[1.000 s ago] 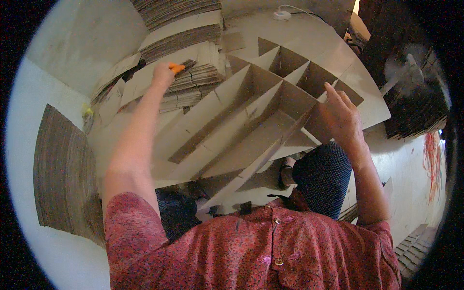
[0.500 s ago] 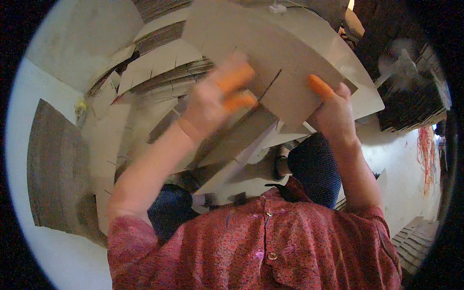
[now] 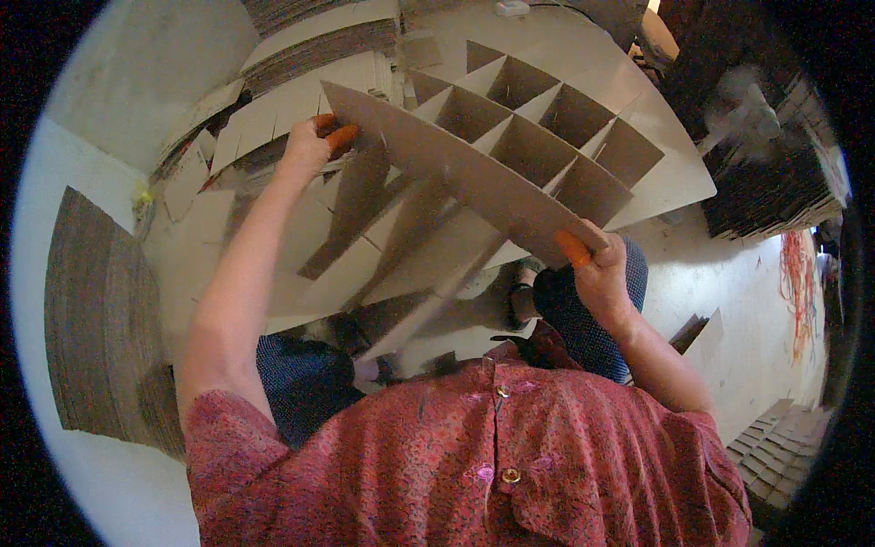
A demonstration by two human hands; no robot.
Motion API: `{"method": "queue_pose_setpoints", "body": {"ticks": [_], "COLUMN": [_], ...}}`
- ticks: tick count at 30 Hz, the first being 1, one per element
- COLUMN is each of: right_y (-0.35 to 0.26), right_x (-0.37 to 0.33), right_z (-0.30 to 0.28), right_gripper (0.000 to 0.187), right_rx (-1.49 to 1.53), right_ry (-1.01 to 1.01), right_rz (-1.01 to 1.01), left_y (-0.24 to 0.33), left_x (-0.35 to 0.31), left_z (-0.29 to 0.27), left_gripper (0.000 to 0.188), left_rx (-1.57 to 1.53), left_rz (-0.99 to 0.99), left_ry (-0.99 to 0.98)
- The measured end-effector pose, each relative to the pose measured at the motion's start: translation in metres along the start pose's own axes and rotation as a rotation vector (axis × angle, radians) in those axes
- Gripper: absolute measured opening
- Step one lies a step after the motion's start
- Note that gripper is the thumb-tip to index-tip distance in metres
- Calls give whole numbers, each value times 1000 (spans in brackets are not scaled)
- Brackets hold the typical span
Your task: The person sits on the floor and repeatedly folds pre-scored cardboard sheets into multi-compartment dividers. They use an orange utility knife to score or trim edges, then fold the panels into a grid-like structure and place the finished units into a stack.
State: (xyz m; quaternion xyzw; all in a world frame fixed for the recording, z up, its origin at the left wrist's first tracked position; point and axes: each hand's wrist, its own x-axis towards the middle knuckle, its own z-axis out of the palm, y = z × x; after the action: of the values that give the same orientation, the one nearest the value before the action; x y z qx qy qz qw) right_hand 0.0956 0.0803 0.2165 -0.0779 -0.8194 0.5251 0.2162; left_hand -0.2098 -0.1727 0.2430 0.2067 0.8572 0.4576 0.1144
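The strip [image 3: 474, 178] has swung away from over the grid [image 3: 536, 150], baring its cells, and now slants along the grid's near side, crosswise to the long dividers [image 3: 351, 257]. The left hand [image 3: 313, 153] pinches one end, the right hand [image 3: 599, 271] the other. It looks long, brown and flat; whether it touches the grid cannot be told.

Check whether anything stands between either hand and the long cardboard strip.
No separate object visibly does: the left hand and right hand hold the cardboard strip near opposite ends. Only orange finger covers show at the grip.
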Motion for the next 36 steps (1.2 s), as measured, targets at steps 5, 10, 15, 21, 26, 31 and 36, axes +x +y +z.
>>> {"method": "queue_pose_setpoints", "body": {"ticks": [5,10,15,21,26,31,36], "right_y": [-2,13,7,-13,-8,15,15], "right_x": [9,11,7,2,5,12,7], "right_z": [-2,-1,3,4,13,7,-6], "right_gripper": [13,10,12,11,13,11,32], "right_rx": [-26,-68,-47,-149,-139,-148,-90], "right_ry": [-68,-21,-65,-21,12,34,-70], "right_rz": [-51,-5,-29,-29,-88,-126,-81], "left_y": [-17,42,72,75,75,73,77], "left_x": [4,-69,-153,-152,-143,-139,-137], "left_z": [-5,43,104,110,111,110,94], "left_gripper": [40,39,23,11,11,17,25], "left_rx": [452,375,555,666,686,627,525], "left_rz": [99,560,547,541,565,487,665], "left_ry": [185,507,-50,-92,-93,-119,57]}}
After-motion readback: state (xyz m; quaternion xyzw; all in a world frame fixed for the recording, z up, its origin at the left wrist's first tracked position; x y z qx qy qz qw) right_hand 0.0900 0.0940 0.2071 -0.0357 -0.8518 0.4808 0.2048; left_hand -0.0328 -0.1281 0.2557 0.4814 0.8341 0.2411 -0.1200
